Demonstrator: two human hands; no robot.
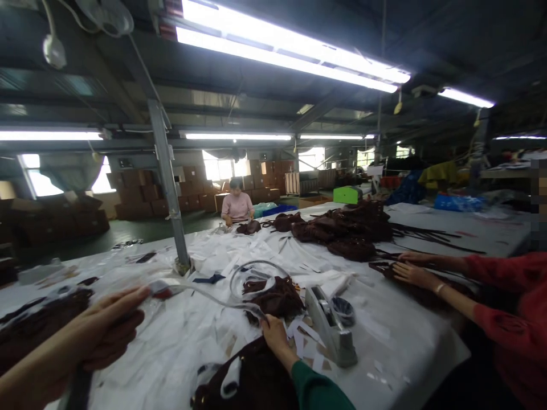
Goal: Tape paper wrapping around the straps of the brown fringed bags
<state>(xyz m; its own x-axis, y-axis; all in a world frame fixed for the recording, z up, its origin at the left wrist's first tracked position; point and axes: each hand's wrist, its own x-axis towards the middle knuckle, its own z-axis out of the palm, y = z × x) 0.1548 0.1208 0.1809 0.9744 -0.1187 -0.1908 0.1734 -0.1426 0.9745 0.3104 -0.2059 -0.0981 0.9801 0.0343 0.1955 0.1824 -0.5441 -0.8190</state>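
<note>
My left hand (109, 322), at the lower left, is closed with thumb and fingers pressed together on a pale grey strap (205, 289) that looks wrapped in film. The strap runs to my right hand (276, 337), whose fingers pinch its other part. A dark brown bag (260, 378) with white wrapping on its hardware lies below my right hand. Just beyond that hand sits a heap of brown straps or bag parts (276, 296), with a loop of pale strap over it. To the right stands a grey tape dispenser (329, 327).
White sheets (158, 347) cover the long table. A metal post (168, 188) rises at its left side. Brown bags (346, 225) are piled farther back. A co-worker's red sleeves (499, 319) and hands are at the right; another person (237, 205) sits at the far side.
</note>
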